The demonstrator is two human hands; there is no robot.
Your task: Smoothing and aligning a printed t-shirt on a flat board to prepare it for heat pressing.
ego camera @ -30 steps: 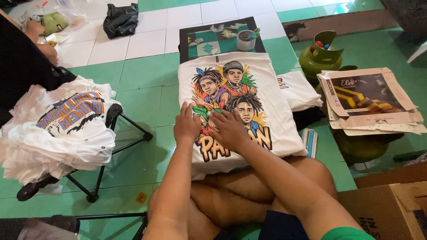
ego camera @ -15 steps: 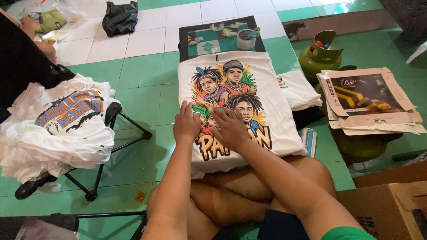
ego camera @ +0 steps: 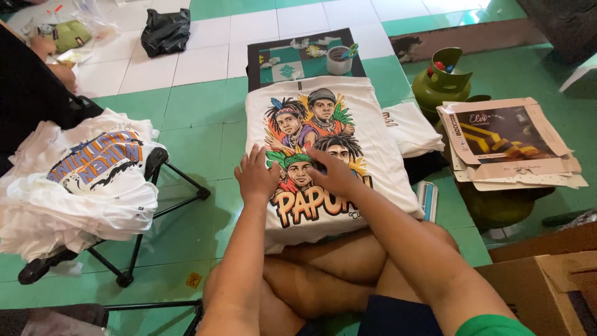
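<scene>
A white T-shirt (ego camera: 379, 134) with a colourful print of several faces lies spread flat on the green tiled floor in front of my crossed legs. My left hand (ego camera: 256, 175) rests flat on the shirt's left edge, fingers apart. Over the printed design lies my right hand (ego camera: 336, 175), palm down. Neither hand grips anything.
A folding stool at the left carries a pile of white printed shirts (ego camera: 81, 180). A folded white shirt (ego camera: 410, 127), a green gas cylinder (ego camera: 441, 84), flattened cardboard boxes (ego camera: 510, 143), a board with a cup (ego camera: 339, 60), and a black bag (ego camera: 165, 31) surround the spot. Another person's hand (ego camera: 46, 50) shows far left.
My two hands have stayed on the shirt, shifting only slightly over the print. The shirt lies as before.
</scene>
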